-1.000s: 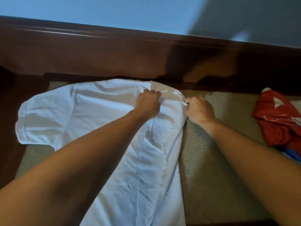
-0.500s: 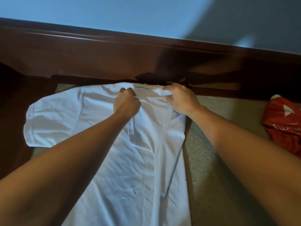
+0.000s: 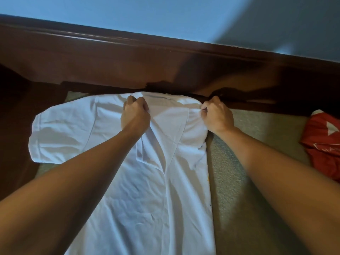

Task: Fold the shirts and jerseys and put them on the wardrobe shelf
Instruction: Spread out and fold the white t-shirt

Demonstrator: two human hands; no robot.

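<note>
Dk wood headboard point(image 3: 128, 57), blue wall point(image 3: 147, 13), grey bedsheet point(image 3: 248, 181).

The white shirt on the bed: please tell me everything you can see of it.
The white short-sleeved fabric shirt lies flat and wrinkled on a grey-green bed cover, collar end toward the dark wooden headboard. One sleeve spreads out at left; the right side is folded inward. The left hand grips it near the collar, and the right hand pinches its shoulder edge.

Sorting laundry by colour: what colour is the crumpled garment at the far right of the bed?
Red with white markings, seen in the head view.
</note>
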